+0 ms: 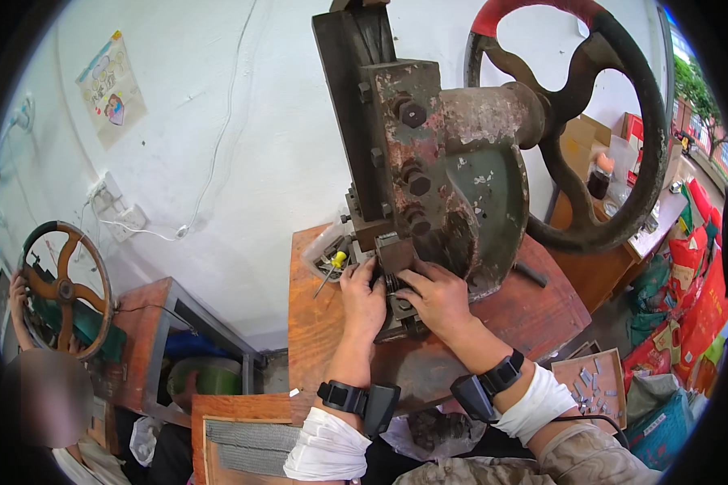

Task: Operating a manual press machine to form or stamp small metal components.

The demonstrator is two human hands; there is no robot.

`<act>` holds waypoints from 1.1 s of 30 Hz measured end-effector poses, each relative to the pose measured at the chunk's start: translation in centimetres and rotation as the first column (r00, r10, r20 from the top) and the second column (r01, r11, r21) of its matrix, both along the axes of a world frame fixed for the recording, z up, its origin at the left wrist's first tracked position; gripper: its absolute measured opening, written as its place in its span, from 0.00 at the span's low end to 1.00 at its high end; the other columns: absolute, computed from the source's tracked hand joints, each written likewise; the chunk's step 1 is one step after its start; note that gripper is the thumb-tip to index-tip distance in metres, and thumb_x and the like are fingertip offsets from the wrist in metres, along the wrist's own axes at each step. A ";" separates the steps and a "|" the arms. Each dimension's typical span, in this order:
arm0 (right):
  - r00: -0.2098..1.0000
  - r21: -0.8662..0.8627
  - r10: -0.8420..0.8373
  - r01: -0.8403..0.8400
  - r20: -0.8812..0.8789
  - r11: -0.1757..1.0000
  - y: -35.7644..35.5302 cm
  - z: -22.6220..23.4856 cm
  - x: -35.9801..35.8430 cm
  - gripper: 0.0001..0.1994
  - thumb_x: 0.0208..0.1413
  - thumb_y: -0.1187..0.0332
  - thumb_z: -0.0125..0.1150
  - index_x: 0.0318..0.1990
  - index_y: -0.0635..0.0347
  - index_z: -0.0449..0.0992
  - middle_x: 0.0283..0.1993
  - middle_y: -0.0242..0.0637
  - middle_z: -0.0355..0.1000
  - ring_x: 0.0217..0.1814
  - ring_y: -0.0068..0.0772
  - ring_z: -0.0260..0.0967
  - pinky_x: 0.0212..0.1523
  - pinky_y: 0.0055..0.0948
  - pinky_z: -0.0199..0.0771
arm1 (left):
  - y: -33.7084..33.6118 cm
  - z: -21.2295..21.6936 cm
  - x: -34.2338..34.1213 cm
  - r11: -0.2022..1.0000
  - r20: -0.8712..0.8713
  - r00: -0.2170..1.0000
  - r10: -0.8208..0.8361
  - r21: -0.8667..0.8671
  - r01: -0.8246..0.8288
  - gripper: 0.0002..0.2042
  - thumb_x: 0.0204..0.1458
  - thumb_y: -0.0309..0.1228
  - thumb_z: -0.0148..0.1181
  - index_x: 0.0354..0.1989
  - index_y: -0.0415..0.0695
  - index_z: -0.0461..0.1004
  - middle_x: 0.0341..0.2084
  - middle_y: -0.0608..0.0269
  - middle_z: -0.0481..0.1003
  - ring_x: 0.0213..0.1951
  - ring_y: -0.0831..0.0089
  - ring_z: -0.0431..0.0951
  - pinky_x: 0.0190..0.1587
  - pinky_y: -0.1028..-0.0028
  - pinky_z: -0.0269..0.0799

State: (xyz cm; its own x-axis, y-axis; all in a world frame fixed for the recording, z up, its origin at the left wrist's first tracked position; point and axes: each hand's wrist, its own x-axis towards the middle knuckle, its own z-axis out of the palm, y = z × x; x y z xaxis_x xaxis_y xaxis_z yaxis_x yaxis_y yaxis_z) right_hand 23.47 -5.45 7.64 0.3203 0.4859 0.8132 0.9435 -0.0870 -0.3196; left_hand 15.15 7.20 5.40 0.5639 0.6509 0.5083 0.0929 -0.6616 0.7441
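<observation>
Both our hands are in at the die area of the old punch press (429, 178), right under the ram. We read the step in hand as seating or adjusting a small part at the die, not pressing.

Left hand (362, 301): fingers curled, tips pushed against the small metal piece (391, 283) at the foot of the ram. Can't tell if it's pinching anything; the fingertips hide it.

Right hand (438, 297): lies flat over the die block just right of the left hand, fingers bent down onto the same spot and nearly touching the left hand's. Grip not visible either.

The metal piece sits between the two sets of fingertips, mostly covered.

Around the hands:
- yellow-handled screwdriver (332, 270) just beyond the left hand, on the orange bench (315, 331)
- big flywheel (598, 121) up and right of the right hand, untouched
- tray of small grey parts (590, 384) down past the right wrist
- bag of dark parts (433, 428) below, between our forearms

Our judgement: the next move calls for both hands clear of the ram before anyone touches the flywheel. Pinch risk is the main worry here.

Another person's hand (16, 291) rests on a second, smaller wheel (63, 289) far to the left of ours.
</observation>
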 end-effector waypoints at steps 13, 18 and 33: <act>0.999 -0.046 -0.004 0.006 0.044 0.999 0.2 0.2 0.3 0.13 0.40 0.68 0.67 0.37 0.50 0.78 0.42 0.38 0.74 0.39 0.42 0.73 0.37 0.35 0.74 | 0.5 0.2 0.3 0.999 -0.041 0.999 0.006 0.052 -0.004 0.17 0.48 0.28 0.53 0.49 0.43 0.74 0.50 0.59 0.72 0.56 0.49 0.61 0.59 0.60 0.57; 0.962 -0.025 -0.095 0.105 0.258 0.994 0.0 0.7 -0.7 0.13 0.38 0.67 0.68 0.36 0.49 0.78 0.41 0.37 0.72 0.40 0.42 0.71 0.37 0.34 0.73 | 0.1 0.1 0.1 0.997 -0.020 0.997 0.072 0.021 -0.071 0.18 0.46 0.28 0.54 0.48 0.44 0.75 0.50 0.61 0.73 0.57 0.53 0.61 0.58 0.59 0.58; 0.987 -0.085 -0.066 0.079 0.149 0.993 0.2 0.5 -1.1 0.11 0.42 0.68 0.67 0.36 0.51 0.80 0.36 0.39 0.74 0.36 0.44 0.72 0.36 0.33 0.73 | -1.2 0.6 0.3 0.991 -0.018 0.996 0.087 -0.104 -0.088 0.16 0.46 0.28 0.53 0.45 0.41 0.76 0.54 0.61 0.66 0.60 0.58 0.56 0.53 0.42 0.53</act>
State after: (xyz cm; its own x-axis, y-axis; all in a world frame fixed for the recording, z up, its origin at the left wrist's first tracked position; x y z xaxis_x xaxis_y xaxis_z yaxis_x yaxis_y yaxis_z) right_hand 22.39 -5.24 8.13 0.2384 0.5390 0.8079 0.9696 -0.1791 -0.1666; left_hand 15.41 6.02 6.00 0.5086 0.7470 0.4281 0.1572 -0.5694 0.8069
